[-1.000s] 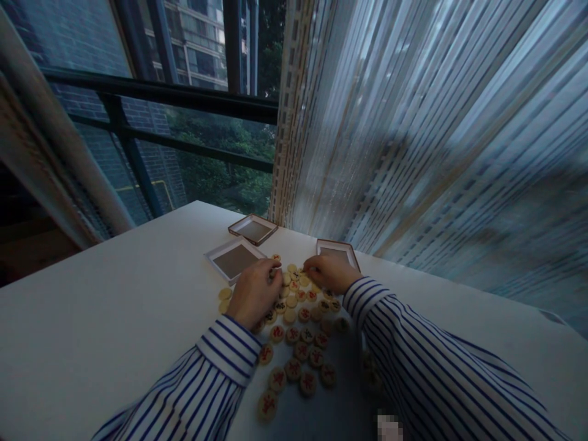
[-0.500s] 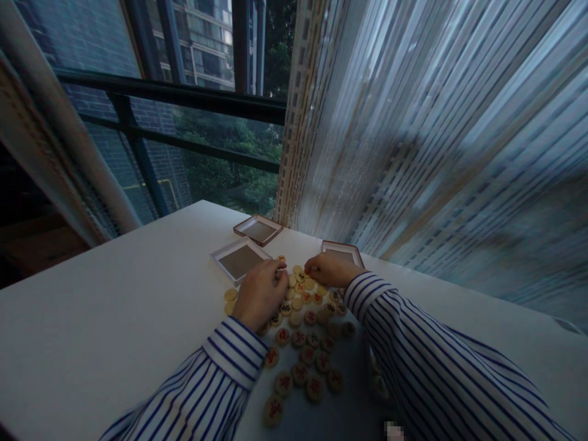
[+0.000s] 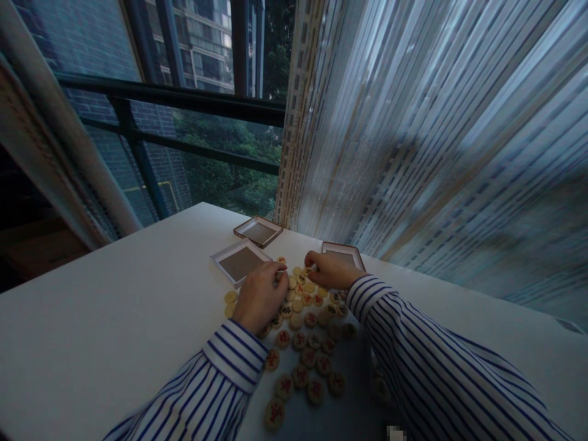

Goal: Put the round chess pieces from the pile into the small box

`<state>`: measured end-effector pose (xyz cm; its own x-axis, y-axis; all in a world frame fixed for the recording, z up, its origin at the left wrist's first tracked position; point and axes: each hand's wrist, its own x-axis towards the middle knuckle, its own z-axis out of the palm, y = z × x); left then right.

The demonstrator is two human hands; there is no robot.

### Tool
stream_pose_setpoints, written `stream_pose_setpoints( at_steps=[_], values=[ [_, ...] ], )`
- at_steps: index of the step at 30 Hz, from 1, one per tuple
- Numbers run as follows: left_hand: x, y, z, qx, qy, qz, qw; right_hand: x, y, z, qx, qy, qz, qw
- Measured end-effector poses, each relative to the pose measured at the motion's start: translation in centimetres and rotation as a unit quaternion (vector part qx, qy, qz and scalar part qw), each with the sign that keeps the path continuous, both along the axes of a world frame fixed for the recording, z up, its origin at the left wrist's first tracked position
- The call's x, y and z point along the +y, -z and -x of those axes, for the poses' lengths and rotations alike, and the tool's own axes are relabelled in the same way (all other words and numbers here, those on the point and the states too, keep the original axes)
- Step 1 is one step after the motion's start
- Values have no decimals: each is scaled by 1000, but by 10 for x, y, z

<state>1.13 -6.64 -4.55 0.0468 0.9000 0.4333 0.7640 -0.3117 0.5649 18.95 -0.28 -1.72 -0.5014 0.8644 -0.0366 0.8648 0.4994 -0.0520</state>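
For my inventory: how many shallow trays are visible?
3: a white tray beyond the left hand, a brown-edged tray farther back, another tray partly behind the right hand. The right sleeve may hide more.

Right hand [image 3: 333, 269]: raised slightly since half a second ago.
Its fingers [image 3: 310, 257]: index higher, the gap to the thumb plainer than before.
Dark-marked piece [image 3: 307, 271]: shows more clearly beside them now; whether gripped, cannot tell.
Desk [image 3: 151, 260]: a little farther right in view than a second ago.
Pixelated patch [image 3: 395, 433]: lower, less of it showing.
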Motion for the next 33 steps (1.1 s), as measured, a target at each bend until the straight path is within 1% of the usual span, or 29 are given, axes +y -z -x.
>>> stream_pose_setpoints(
  at_steps=[4,6,8,10,13,18,20,25,29,33],
  values=[
    [0,-1,-1,-40,4,6,999,-11,-9,-3,30,-7,-18,999],
    [0,-1,-2,-88,12,21,996,-19,-15,-4,67,-34,-27,997],
    [1,-2,-3,-156,27,48,986,-28,-21,-4,112,-66,-33,991],
    [2,-3,-4,-232,55,88,967,-36,-24,-4,140,-95,-36,985],
    [2,-5,-6,-331,96,150,927,-45,-26,-4,181,-117,-35,976],
    [-1,-5,-8,-449,121,228,856,-53,-27,-7,247,-126,-19,961],
    [-3,-6,-9,-478,124,243,835,-56,-27,-8,262,-117,-7,958],
    [-10,-12,-12,-518,148,264,800,-66,-27,-8,336,-100,12,936],
    [-19,-20,-14,-541,172,270,778,-80,-33,-9,365,-87,-17,927],
    [-31,-29,-18,-585,201,295,728,-98,-44,-13,359,-88,-59,927]
  ],
)
